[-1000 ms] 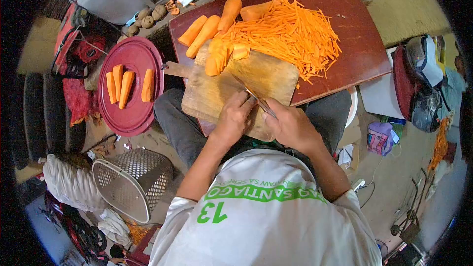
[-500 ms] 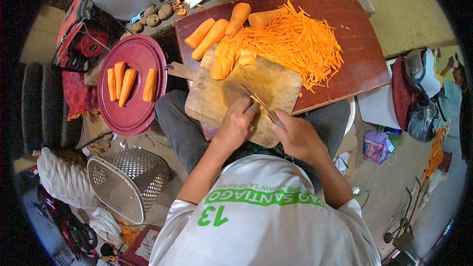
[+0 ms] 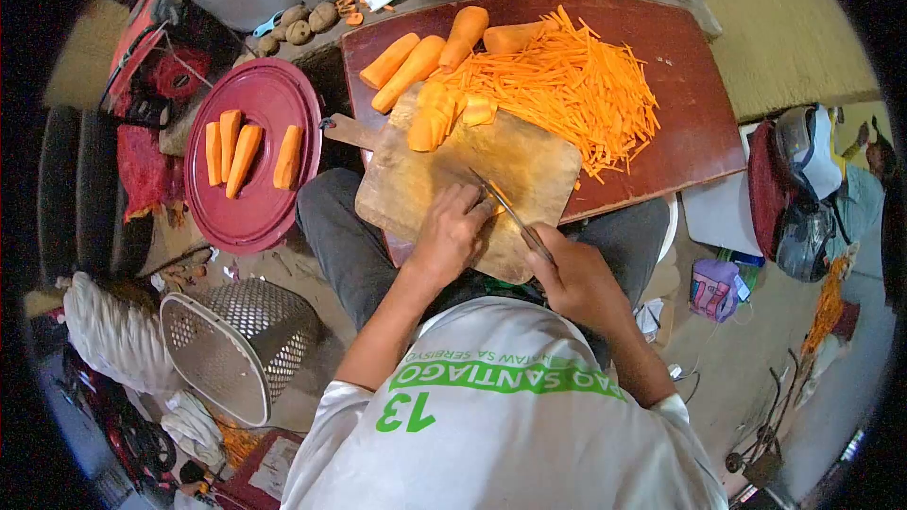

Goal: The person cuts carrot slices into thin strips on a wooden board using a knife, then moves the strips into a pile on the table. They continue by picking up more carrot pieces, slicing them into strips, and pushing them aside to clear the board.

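My right hand point(image 3: 576, 276) grips a knife point(image 3: 505, 208) whose blade slants across the near part of a wooden cutting board point(image 3: 529, 156). My left hand point(image 3: 449, 231) presses down on a small carrot piece, mostly hidden under the fingers, right beside the blade. A stack of carrot slices point(image 3: 436, 115) lies at the board's far left corner. A big heap of carrot strips point(image 3: 567, 85) covers the dark red table point(image 3: 694, 104) behind the board, with several peeled carrot chunks point(image 3: 416, 57) beside it.
A dark red round lid point(image 3: 269, 217) at my left holds several carrot pieces point(image 3: 244, 156). A perforated metal basket point(image 3: 236, 345) lies tipped on the floor. Small potatoes point(image 3: 298, 26) sit at the back left. Bags and a helmet point(image 3: 803, 179) crowd the right.
The knife handle and my right hand have drawn back toward me a little, and the blade now sits lower on the board beside my left fingers.
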Available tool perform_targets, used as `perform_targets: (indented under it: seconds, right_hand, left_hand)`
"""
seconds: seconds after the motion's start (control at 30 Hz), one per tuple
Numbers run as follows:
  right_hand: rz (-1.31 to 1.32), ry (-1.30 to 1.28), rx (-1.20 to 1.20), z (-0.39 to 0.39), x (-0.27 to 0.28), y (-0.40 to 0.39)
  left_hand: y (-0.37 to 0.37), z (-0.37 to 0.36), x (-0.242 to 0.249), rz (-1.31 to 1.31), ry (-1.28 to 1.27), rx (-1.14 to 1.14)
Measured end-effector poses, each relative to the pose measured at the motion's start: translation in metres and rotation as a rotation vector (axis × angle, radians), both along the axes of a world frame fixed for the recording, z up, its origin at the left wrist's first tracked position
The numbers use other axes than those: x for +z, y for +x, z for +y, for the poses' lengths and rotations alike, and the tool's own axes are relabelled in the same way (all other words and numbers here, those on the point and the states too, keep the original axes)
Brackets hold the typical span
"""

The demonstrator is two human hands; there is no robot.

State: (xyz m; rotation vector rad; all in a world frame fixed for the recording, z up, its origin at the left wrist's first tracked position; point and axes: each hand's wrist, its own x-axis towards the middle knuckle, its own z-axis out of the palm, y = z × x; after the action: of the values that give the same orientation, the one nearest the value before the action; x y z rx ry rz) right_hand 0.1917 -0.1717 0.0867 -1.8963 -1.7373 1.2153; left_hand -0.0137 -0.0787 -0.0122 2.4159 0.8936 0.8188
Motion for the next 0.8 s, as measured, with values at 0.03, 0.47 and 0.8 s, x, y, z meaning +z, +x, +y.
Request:
perform_targets:
  seconds: [0.03,0.47,0.8]
  right_hand:
    - [-0.009,0.0,-0.014,-0.01,0.002,-0.001]
    - [-0.072,-0.036,0.031,-0.009,0.009,-0.003]
    - [-0.015,0.142,0.022,0.021,-0.025,-0.008]
  left_hand:
    - [-0.001,-0.002,-0.001,-0.012,0.0,0.01]
    - [-0.005,-0.001,-0.011,-0.039,-0.031,-0.001]
    - [-0.006,0.001,-0.011,-0.03,-0.032,-0.025]
